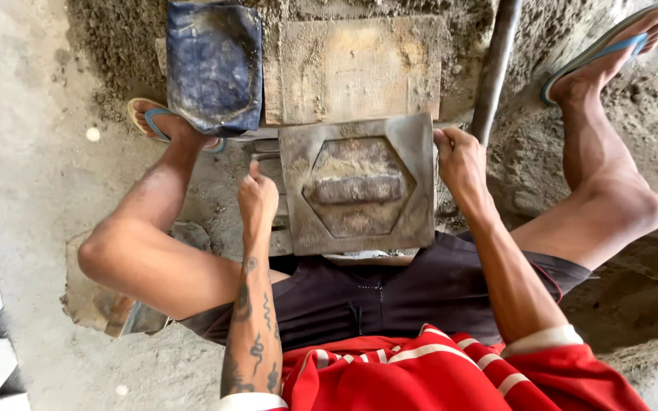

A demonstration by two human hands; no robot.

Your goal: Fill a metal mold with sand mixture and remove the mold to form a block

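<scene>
Two hands grip a metal mould [357, 185], a grey, roughly square plate crusted with dried cement, with a hexagonal recess sunk in its middle. Inside the recess sits a raised grey bar lying left to right, and the hexagon's long axis runs the same way, its points aimed at the two hands. The mould rests between the person's knees, just above the dark shorts [375, 297], tilted so its face looks up at the camera. The left hand [257, 199] presses against the mould's left edge with fingers curled shut (thumb upward); how much it clasps I cannot tell. The right hand [460, 161] is closed on the upper right corner, fingers wrapped over the rim. Beyond the mould lies a wooden board [352, 68] dusted with sand, and beside it a blue tub [213, 65] smeared grey inside, holding nothing I can make out.
</scene>
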